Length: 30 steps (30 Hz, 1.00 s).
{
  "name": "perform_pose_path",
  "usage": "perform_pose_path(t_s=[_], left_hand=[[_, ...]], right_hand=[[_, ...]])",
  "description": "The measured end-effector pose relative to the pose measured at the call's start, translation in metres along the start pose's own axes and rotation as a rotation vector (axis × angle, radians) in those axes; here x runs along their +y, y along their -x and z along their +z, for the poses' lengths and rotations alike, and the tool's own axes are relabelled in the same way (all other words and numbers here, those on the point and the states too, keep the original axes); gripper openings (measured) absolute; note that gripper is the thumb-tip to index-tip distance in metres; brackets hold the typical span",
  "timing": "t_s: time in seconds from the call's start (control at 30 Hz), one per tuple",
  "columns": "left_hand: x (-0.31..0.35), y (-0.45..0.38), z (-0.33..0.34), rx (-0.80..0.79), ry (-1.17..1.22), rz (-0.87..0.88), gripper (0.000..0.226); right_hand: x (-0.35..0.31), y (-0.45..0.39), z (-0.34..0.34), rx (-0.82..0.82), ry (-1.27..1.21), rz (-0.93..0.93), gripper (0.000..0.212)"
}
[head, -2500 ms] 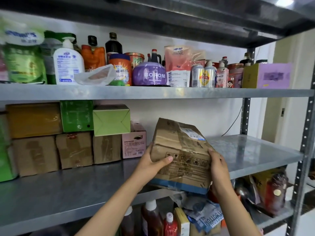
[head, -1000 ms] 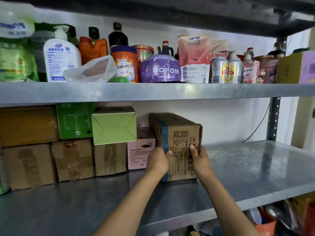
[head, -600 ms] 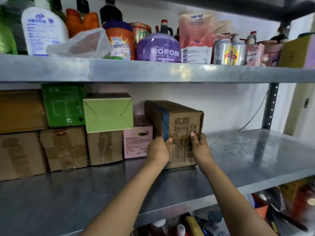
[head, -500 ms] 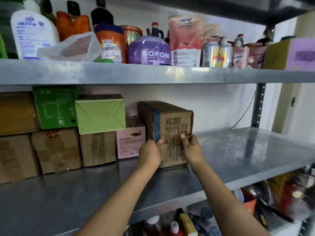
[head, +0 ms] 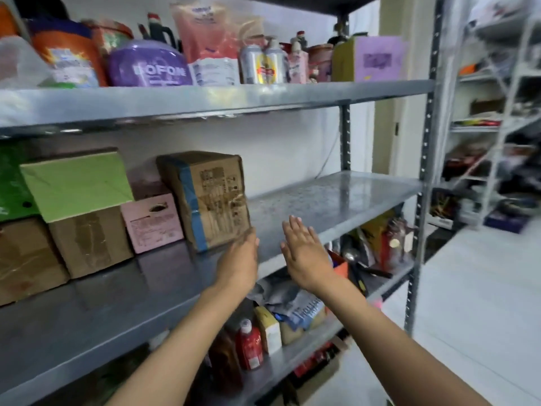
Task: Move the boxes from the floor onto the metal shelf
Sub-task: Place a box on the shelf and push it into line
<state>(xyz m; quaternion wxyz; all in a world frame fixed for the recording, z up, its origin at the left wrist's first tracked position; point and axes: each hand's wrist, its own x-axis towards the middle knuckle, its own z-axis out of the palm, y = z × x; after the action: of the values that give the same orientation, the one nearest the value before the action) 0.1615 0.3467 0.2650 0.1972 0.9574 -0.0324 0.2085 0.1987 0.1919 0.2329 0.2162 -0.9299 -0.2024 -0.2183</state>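
A brown cardboard box with blue tape (head: 209,197) stands upright on the middle metal shelf (head: 330,197), next to a small pink box (head: 152,221). My left hand (head: 240,260) is flat with straight fingers, its fingertips at the box's lower right corner. My right hand (head: 303,250) is spread with straight fingers, apart from the box, above the shelf's front edge. Neither hand holds anything.
Left of the pink box are a light green box (head: 76,183) stacked on brown cardboard boxes (head: 90,241). The upper shelf (head: 205,98) carries bottles, cans and pouches. The lower shelf holds bottles and bags. A second rack (head: 497,127) stands right, across white floor (head: 468,317).
Both hands have let go of the brown box and drawn back toward the shelf's front edge. The box stays on the shelf. The view has turned to the right.
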Motion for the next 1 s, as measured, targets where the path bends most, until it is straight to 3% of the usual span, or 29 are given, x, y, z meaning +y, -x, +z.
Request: perform_pose_path(t_s=[0.3,0.37,0.47,0.73,0.9,1.0], left_hand=[[0.075,0.06,0.131,-0.115,0.018,0.543,0.064],[0.09,0.071,0.169,-0.132,0.024,0.607,0.053],[0.117,0.101,0.226,-0.182,0.038,0.616,0.053],[0.165,0.193,0.338,-0.491,0.083,0.629,0.052],[0.169,0.223,0.392,-0.652,0.07,0.556,0.054],[0.148,0.228,0.425,-0.685,0.099,0.505,0.058]], right_hand=[[0.103,0.158,-0.017,-0.014,0.215,0.119,0.066],[0.127,0.196,-0.016,-0.009,0.255,0.193,0.061],[0.165,0.256,-0.009,-0.018,0.3,0.307,0.055],[0.223,0.39,0.022,-0.146,0.272,0.607,0.07],[0.241,0.427,0.058,-0.217,0.239,0.745,0.07],[0.257,0.436,0.085,-0.245,0.189,0.83,0.057]])
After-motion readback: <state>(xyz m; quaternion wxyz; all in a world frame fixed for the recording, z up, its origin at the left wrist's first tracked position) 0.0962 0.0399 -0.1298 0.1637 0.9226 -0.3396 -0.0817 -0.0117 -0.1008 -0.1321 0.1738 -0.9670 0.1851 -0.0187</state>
